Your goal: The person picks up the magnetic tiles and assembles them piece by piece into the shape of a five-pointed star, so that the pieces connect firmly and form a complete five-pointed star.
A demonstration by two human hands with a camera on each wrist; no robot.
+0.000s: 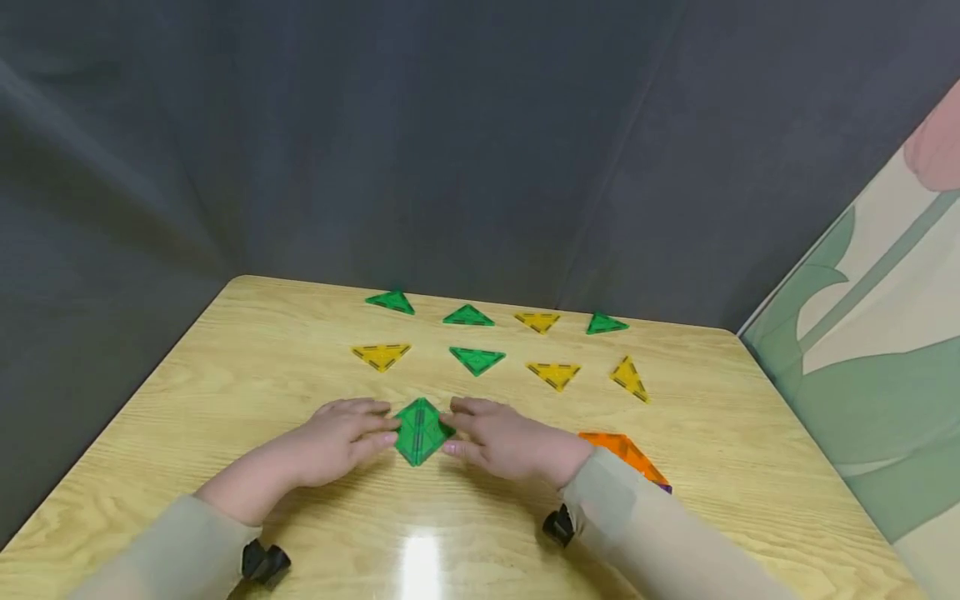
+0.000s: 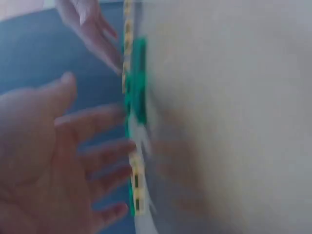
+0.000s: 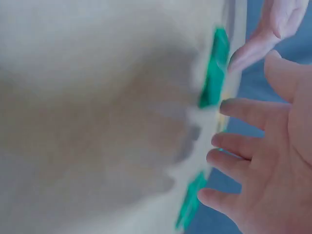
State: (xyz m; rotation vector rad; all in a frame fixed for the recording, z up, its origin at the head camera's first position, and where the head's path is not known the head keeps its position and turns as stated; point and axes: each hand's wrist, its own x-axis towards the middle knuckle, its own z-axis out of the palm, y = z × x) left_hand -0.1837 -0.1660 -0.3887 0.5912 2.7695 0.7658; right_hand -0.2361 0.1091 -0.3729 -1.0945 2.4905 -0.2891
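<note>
Evidently the left hand [image 1: 339,442] and right hand [image 1: 510,438] grip nothing, fingers extended and parted; the green tile pair [image 1: 431,432] sits between them, contact unclear. An uneven push from either hand might knock it askew or apart. Beyond both hands, loose triangles [image 1: 477,360] rest on the counter [image 1: 247,350].

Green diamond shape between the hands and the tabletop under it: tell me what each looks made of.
The green diamond shape looks like glossy, see-through plastic: its colour is translucent, and dark strips, possibly magnets, show along its middle seam. The tabletop looks like wood or wood-effect laminate, smoothly finished: it has pale grain and a bright reflection.
</note>
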